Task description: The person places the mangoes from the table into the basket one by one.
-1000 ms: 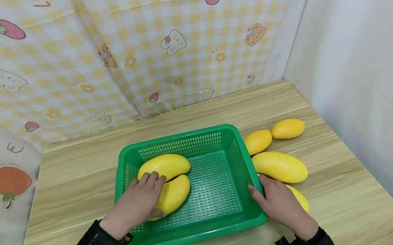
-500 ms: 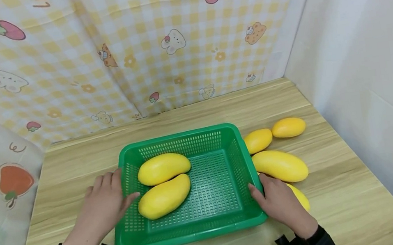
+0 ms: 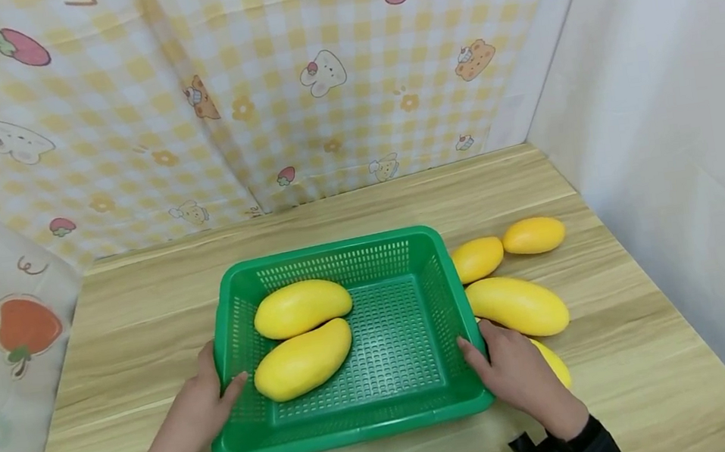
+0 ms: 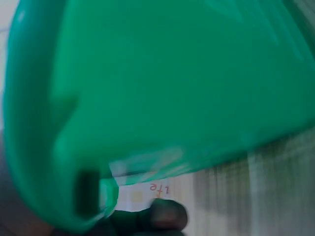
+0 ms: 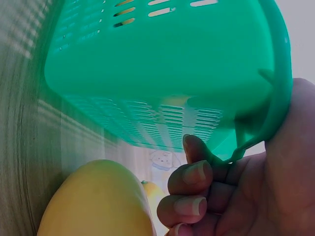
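Note:
A green plastic basket (image 3: pixel 391 390) with slotted walls stands on the table, two yellow mangoes (image 3: pixel 302 308) lying side by side in its left half. At its left rim is my left hand (image 3: pixel 197 408), thumb over the edge and fingers outside; the left wrist view is blurred, with only a dark fingertip (image 4: pixel 167 215) below the rim. My right hand (image 3: pixel 515 370) grips the right rim, thumb on top. In the right wrist view its curled fingers (image 5: pixel 189 179) sit under the rim, beside a mango (image 5: pixel 98 201) on the table.
Several more mangoes lie on the table right of the basket, including a large one (image 3: pixel 517 306) and a small one (image 3: pixel 533 235). One is partly hidden by my right hand. A yellow checked cloth (image 3: pixel 276 92) hangs behind the wooden table (image 3: pixel 632 343).
My left hand has let go of the lower mango inside the basket, moved left out of it, then come down onto the left rim. My right hand has kept its place.

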Motion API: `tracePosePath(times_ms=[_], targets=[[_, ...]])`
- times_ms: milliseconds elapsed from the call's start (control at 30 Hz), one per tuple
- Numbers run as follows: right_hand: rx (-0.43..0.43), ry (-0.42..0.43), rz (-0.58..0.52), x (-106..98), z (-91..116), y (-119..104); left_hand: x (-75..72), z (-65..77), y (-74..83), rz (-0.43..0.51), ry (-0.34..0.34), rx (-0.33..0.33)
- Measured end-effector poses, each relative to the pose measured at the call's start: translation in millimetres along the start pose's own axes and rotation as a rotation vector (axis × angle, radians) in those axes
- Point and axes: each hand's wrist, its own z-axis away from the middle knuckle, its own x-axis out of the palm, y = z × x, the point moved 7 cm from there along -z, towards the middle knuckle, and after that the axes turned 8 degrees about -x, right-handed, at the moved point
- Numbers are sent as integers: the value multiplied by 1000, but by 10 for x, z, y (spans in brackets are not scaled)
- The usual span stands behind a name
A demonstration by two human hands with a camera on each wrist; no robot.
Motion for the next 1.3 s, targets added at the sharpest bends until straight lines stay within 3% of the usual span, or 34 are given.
tracePosePath(times_ms=[167, 400, 567, 800, 1067, 1300], targets=[[-15, -24, -12, -3, -18, -28, 58, 4, -78, 100, -2, -77], [-8, -67, -41, -57, -25, -19, 71, -24, -33, 84, 24, -50], [-62, -104, -22, -129, -54, -18, 71, -21, -31, 108, 23, -54], [-151, -79, 116, -439, -148, 25, 88, -15, -61, 136, 16, -68], [-379, 119, 430, -914, -311, -81, 91, 9, -63, 136, 36, -96], [-497, 128, 493, -1025, -495, -95, 79, 4, -61, 128, 57, -91]])
